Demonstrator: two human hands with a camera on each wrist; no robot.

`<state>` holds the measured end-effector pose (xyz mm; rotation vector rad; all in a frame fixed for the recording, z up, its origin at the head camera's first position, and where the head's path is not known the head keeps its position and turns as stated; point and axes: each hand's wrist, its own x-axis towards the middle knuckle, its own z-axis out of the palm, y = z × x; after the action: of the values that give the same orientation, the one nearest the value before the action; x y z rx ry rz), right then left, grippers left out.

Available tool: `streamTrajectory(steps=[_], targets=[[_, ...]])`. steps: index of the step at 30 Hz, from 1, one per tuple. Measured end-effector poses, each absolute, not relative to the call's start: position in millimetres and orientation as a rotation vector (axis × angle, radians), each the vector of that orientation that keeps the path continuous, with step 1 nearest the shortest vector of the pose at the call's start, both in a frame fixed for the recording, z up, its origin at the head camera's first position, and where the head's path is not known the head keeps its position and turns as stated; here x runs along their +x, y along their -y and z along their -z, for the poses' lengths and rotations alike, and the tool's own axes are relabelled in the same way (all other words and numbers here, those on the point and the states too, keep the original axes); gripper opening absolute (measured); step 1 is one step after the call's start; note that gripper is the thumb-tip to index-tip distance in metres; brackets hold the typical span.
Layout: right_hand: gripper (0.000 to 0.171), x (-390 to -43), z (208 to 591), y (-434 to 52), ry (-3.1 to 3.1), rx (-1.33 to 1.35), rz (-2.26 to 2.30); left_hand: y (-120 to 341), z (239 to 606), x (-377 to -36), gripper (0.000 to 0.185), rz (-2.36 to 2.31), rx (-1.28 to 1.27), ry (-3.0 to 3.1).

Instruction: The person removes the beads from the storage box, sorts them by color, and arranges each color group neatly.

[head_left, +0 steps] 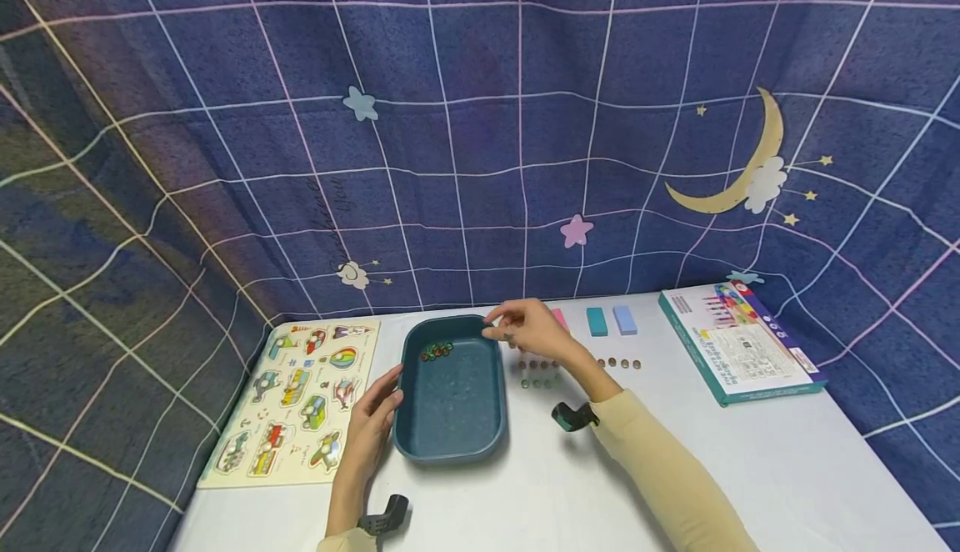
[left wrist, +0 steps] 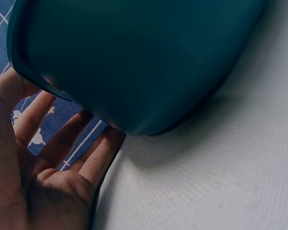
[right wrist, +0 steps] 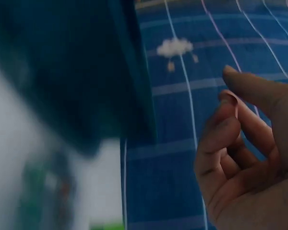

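From the head view we saw a dark teal tray [head_left: 450, 444] on the white tabletop [head_left: 570, 494], with a small cluster of beads [head_left: 437, 351] lying in its far left corner. The left hand [head_left: 372, 427] lay against the tray's left wall with fingers straight and relaxed, gripping nothing. The left wrist view showed what the head view could not — those fingers [left wrist: 101, 160] lay flat on the tabletop, reaching up to the tray's rounded base, the thumb near the rim.

The right hand [head_left: 528, 327] hovered over the tray's far right corner, fingertips drawn together. In the head view a small dark speck sat at the fingertips, too small for us to say it was a bead. The right wrist view — blurred — showed the fingers [right wrist: 225, 143] curled toward the thumb, with the tray's edge a dark smear at left; we could not tell whether anything was pinched between them.

Only the head view gave the surroundings: two rows of loose beads [head_left: 540, 373] just right of the tray, a further row [head_left: 618, 363] beyond the wrist, three coloured blocks [head_left: 609, 321] near the back edge, a boxed set [head_left: 738, 343] at far right, and a picture puzzle board [head_left: 296, 402] left of the tray.
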<state>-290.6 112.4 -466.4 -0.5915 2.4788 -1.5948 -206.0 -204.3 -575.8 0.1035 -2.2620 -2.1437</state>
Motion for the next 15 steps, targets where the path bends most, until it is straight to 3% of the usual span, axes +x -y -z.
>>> streamTrajectory(steps=[8, 15], targets=[[0.025, -308, 475, -17, -2.379, -0.585, 1.607, 206, 578, -206, 0.049, 2.163, 0.087, 2.254], [0.014, -317, 511, 16, -2.543, -0.432, 1.439, 207, 577, -207, 0.050, 2.191, 0.041, 2.220]])
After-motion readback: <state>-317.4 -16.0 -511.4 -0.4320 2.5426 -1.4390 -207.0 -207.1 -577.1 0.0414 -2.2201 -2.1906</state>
